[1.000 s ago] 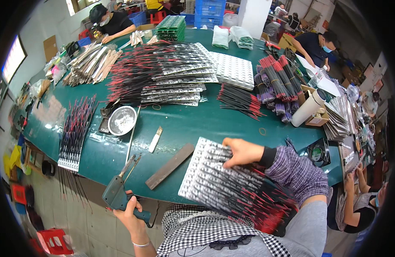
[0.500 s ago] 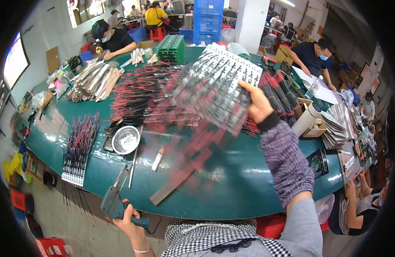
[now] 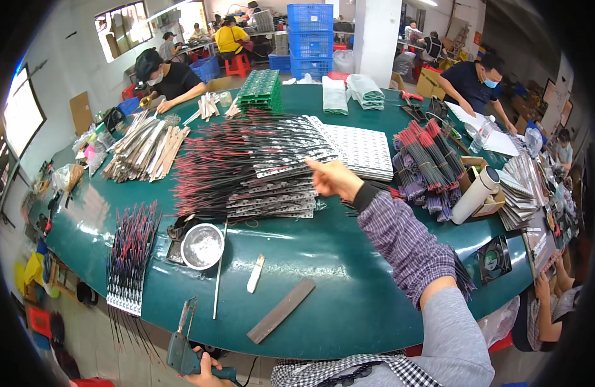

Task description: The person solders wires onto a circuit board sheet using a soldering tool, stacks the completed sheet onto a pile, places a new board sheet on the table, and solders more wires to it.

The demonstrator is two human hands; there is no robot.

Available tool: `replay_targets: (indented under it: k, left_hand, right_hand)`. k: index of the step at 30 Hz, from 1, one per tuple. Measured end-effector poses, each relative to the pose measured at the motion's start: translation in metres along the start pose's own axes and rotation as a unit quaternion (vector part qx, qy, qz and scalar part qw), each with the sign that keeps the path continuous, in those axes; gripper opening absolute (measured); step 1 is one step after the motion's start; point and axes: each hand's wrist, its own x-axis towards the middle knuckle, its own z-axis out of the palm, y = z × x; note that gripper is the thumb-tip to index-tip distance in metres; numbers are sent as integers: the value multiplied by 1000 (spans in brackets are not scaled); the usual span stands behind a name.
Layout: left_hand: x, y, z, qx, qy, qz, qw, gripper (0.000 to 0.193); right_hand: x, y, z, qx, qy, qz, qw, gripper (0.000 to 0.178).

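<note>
At the table's near edge, my left hand (image 3: pixel 206 371) is closed round the grip of a dark green soldering gun (image 3: pixel 180 353), its metal tip pointing up. My right hand (image 3: pixel 336 180) is over the near right corner of a white circuit board panel (image 3: pixel 284 164), index finger stretched out. The fingertip appears to touch the panel; other fingers are partly hidden. This panel, with black and red wires (image 3: pixel 213 151), tops a stack of similar wired panels (image 3: pixel 291 209). Right behind my hand lie white panels without wires (image 3: pixel 365 149).
Nearer me are a metal bowl (image 3: pixel 202 246), thin rod (image 3: pixel 218 277), white stick (image 3: pixel 255 274) and dark flat bar (image 3: pixel 281 311). Another wired panel (image 3: pixel 133 258) overhangs the left edge. Wire bundles (image 3: pixel 426 155), a white bottle (image 3: pixel 476 193) and fan (image 3: pixel 494 259) stand right. Co-workers sit across the table.
My right hand has brought the wired panel down and left onto the stack; it was blurred in mid-air before. The wireless panels behind now show. My left hand still holds the soldering gun.
</note>
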Motion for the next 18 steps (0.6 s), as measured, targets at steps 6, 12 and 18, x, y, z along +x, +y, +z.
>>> replay_targets:
  k: [6,12,18]
  left_hand:
    - [5,7,27,5,-23,-3,1000,26]
    - [1,9,36,3,-44,-2,999,29]
    - [-5,5,46,27,-37,-23,999,29]
  right_hand:
    - [74,32,-92,17,393,-286,874,28]
    - [107,20,-52,191,36,-105,975,41]
    - [99,35,-3,26,211,-191,958,52]
